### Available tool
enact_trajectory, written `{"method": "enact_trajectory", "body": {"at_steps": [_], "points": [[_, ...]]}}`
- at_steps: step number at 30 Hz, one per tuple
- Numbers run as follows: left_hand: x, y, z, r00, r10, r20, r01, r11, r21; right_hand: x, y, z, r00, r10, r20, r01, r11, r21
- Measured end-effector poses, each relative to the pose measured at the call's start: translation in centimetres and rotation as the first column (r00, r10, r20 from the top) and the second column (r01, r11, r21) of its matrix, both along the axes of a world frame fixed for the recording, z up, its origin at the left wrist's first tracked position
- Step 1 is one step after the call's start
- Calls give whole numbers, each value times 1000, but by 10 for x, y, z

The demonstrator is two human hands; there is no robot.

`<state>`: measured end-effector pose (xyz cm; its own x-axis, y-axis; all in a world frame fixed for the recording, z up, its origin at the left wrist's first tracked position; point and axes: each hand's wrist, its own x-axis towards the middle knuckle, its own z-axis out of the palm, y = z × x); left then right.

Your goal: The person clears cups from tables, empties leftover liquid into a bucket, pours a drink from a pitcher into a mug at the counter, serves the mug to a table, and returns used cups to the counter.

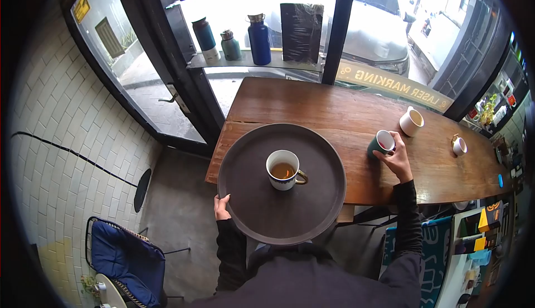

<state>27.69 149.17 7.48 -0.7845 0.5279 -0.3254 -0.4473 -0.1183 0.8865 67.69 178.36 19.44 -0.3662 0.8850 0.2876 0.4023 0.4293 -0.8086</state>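
My left hand (222,207) grips the left rim of a round dark brown serving tray (245,185), its thumb on top and the other fingers hidden below. On the tray stands a white mug (282,170) with a gold handle and amber liquid inside. My right hand (397,159) is closed around a dark green cup (381,144) with a white inside, over the wooden table (278,102); something red shows in the cup. Whether that cup touches the table I cannot tell. Beyond it stands a cream mug (411,122), and farther right a small white cup (458,145).
The tray overlaps the table's near left edge. Bottles, among them a blue bottle (259,40), stand on a glass shelf (234,61) at the window. A blue-cushioned chair (125,260) is at lower left. A glass door (147,68) is at left.
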Motion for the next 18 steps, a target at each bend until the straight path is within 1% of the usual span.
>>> {"method": "enact_trajectory", "body": {"at_steps": [3,4,5,6,7,9,10,12,13,15,17,18], "points": [[1,1,3,999,-30,21,30,999,-25,4,-3,2,1000,29,7,-29,1000,12],[2,2,6,999,-27,41,27,999,-19,-1,-4,8,992,-93,81,73,974,217],[3,2,6,998,-23,61,24,1000,-14,-6,-5,14,967,-223,127,152,896,417],[3,2,5,998,-21,62,22,1000,-17,-17,-12,28,971,-229,72,176,882,436],[4,3,2,999,1,54,-1,1000,2,-29,-17,37,971,-228,72,175,883,435],[1,4,-4,999,20,43,-21,1000,19,-56,-28,49,986,-152,71,105,891,442],[0,5,-8,999,24,38,-24,1000,15,-71,-34,51,998,-2,64,-23,926,378],[2,4,-7,999,30,32,-31,999,10,-107,-51,54,963,267,34,-267,932,245],[7,5,2,998,58,28,-57,998,-13,-125,-61,56,924,382,12,-378,909,178],[12,7,11,996,92,22,-91,995,-35,-152,-80,56,825,564,47,-566,819,98],[14,8,15,994,92,66,-92,996,-4,-176,-89,47,742,664,87,-670,740,59],[14,7,14,993,97,65,-97,995,-4,-186,-93,43,737,664,126,-675,734,79]]}}
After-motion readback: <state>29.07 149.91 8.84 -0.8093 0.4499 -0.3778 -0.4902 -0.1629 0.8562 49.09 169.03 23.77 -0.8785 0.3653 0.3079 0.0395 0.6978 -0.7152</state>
